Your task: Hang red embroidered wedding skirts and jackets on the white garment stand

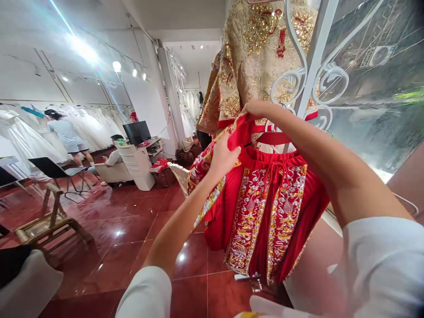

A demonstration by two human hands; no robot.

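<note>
My left hand (227, 154) is closed on the folded red cloth of an embroidered garment (203, 170), its thumb pressing from the near side. Just above and to the right, my right hand (256, 108) curls over the top edge of the same cloth, its fingertips partly hidden. Beside both hands hangs a red pleated skirt (255, 216) with gold and silver embroidered panels and a gathered, tied waistband. Part of a red hanger (273, 138) shows above the waistband. Behind the hands hangs a gold beaded jacket (255, 66) with red tassels.
A white scrollwork metal rack (311, 66) stands close by my right arm, before a window (374, 97). White gowns (20, 137) line the left wall, where a person (68, 132) stands. Another person (114, 157) sits near the desk (135, 165). A bamboo chair (49, 221) is at left.
</note>
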